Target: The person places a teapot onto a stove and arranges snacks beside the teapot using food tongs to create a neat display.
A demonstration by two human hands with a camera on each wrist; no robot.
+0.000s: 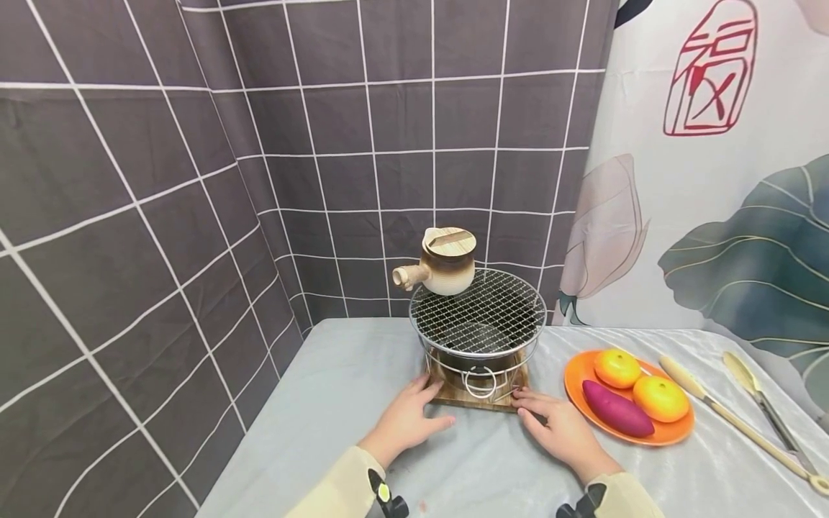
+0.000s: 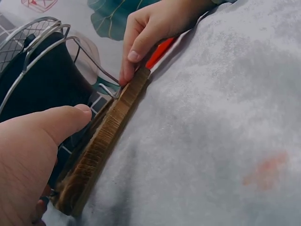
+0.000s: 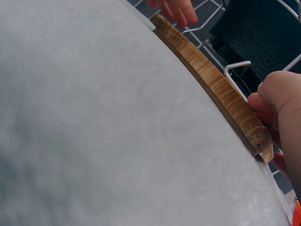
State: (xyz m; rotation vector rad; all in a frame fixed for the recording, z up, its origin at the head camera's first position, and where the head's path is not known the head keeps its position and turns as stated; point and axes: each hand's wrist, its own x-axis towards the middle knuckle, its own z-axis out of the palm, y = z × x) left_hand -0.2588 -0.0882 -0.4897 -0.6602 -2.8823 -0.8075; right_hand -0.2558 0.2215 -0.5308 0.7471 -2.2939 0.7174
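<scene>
A wire-mesh grill (image 1: 479, 313) with a dark pan-like body stands on a square wooden board (image 1: 479, 399). On the mesh sits a small clay pot (image 1: 450, 270) with a side handle and wooden lid. My left hand (image 1: 411, 417) touches the board's left front corner with outstretched fingers, its thumb standing apart in the air. At the right front corner, the fingers of my right hand (image 1: 553, 428) rest against the board. The left wrist view shows the board's front edge (image 2: 106, 136) between both hands; a bent wire foot (image 3: 237, 77) appears in the right wrist view.
Right of the board, an orange plate (image 1: 573, 374) bears two mandarins (image 1: 660, 398) and a purple sweet potato (image 1: 617, 409). Beyond it lie a long wooden-handled utensil (image 1: 745, 428) and a pair of tongs (image 1: 767, 410). A dark tiled curtain (image 1: 337, 180) hangs behind the grey-covered table (image 1: 311, 446).
</scene>
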